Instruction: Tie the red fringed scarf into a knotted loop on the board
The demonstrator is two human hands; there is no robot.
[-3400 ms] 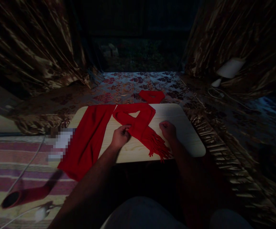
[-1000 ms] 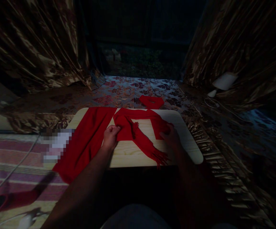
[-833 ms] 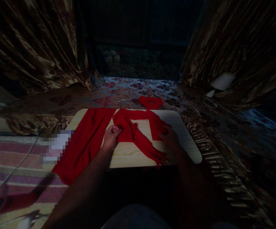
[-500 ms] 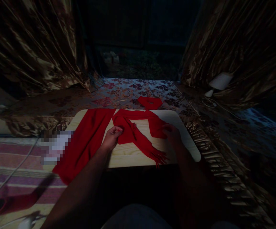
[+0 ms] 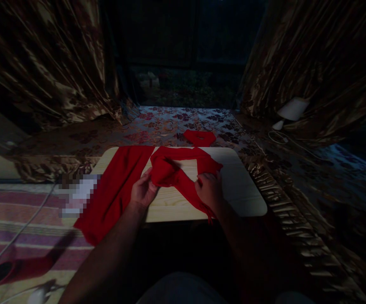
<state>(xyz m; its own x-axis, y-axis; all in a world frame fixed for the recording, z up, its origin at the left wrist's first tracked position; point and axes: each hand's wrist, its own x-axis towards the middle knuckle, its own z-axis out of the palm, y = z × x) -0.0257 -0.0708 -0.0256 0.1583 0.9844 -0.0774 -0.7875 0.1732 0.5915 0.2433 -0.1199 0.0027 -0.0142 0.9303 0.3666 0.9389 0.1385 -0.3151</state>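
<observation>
A red scarf (image 5: 183,179) with a fringed end lies looped on a small pale wooden table (image 5: 246,190). My left hand (image 5: 144,189) is closed on the edge of its left part, which is raised and bunched into a fold. Over the scarf's right part, my right hand (image 5: 210,189) has its fingers curled against the lower edge of the cloth, and it covers most of the fringe. To the left, a wide length of red cloth (image 5: 119,190) runs across the table and hangs over its near edge; whether it joins the scarf cannot be made out.
Behind the table, a folded red cloth piece (image 5: 200,138) rests on a patterned cover (image 5: 164,122). A small white lamp (image 5: 293,109) with a cord stands at the right. At the left are a striped cover (image 5: 27,215), a red hair dryer (image 5: 21,270) and a blurred-out patch.
My right hand has moved left and nearer me, from the scarf's right corner to its lower edge. The left part of the scarf has been lifted into a bunched fold by my left hand.
</observation>
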